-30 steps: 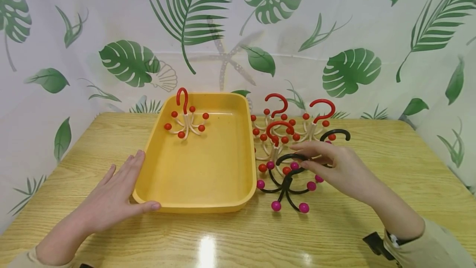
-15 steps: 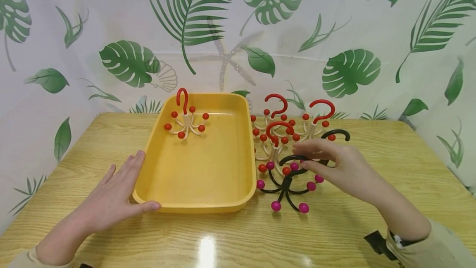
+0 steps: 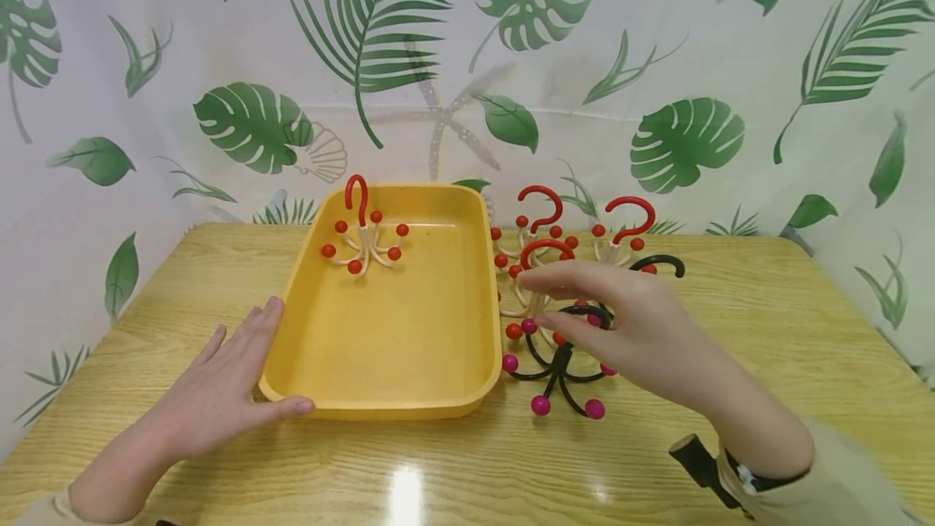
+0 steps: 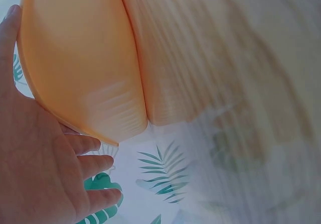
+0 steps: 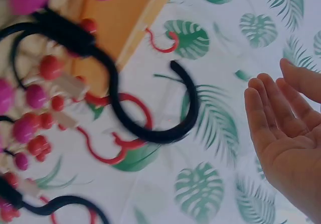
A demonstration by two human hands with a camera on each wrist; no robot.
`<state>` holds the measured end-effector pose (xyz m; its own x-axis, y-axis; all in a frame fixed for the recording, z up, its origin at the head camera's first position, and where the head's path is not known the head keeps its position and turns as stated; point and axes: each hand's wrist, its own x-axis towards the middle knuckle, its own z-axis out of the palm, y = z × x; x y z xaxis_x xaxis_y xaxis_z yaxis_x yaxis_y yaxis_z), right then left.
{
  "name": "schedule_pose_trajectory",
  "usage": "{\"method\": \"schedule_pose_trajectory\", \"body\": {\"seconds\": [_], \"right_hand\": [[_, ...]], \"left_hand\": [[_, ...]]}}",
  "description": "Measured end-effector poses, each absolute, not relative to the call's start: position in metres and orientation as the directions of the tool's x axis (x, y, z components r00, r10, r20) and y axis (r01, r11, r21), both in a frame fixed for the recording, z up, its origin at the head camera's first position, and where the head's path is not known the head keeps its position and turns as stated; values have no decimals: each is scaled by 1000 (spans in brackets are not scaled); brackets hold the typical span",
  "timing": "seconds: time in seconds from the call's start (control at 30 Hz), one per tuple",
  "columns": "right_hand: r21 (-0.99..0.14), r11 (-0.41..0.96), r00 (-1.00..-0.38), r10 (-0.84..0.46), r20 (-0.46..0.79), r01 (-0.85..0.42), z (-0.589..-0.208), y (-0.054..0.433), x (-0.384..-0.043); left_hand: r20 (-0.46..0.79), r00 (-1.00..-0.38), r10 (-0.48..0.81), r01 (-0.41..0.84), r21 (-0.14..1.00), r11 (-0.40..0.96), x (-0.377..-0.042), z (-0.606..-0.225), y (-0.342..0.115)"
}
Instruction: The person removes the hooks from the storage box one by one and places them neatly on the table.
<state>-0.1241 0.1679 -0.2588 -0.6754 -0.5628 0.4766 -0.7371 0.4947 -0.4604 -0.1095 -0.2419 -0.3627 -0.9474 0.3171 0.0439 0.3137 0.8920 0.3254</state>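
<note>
My left hand (image 3: 208,396) rests against the left side of a yellow tray (image 3: 402,331), fingers straight, thumb by the near corner. The left wrist view shows the same hand (image 4: 42,153) touching the tray wall (image 4: 80,58). Inside the tray stands a multi-arm hanger (image 3: 367,243) with a red hook, cream arms and red balls. My right hand (image 3: 646,331) hovers over a black hanger (image 3: 561,362) with magenta balls, partly covering its hook. In the right wrist view that hand (image 5: 288,138) holds nothing and is apart from the black hook (image 5: 158,135), fingers gently bent.
Right of the tray, several red-hooked hangers crowd together, one hook (image 3: 542,200) at the back and another (image 3: 634,209) to its right. A second black hook (image 3: 661,263) shows behind my right hand. A leaf-print cloth (image 3: 584,144) hangs behind the wooden table (image 3: 774,307).
My right hand has moved left and nearer, from beside the black hook to above the front black hanger, and its fingers have spread wider. My left hand has stayed at the tray.
</note>
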Motion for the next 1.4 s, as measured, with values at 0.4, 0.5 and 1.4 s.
{"method": "schedule_pose_trajectory", "body": {"seconds": [0.4, 0.5, 1.4], "right_hand": [[-489, 387, -620, -567, 542, -782, -243, 115, -128], [-559, 359, -656, -535, 533, -747, -242, 102, -130], [-750, 323, -765, -536, 357, -577, -221, 19, -177]], "left_hand": [[38, -949, 314, 308, 327, 893, -111, -365, -241], [36, -950, 311, 305, 326, 895, -110, -366, -241], [32, -948, 316, 307, 341, 889, -110, -365, -241]]}}
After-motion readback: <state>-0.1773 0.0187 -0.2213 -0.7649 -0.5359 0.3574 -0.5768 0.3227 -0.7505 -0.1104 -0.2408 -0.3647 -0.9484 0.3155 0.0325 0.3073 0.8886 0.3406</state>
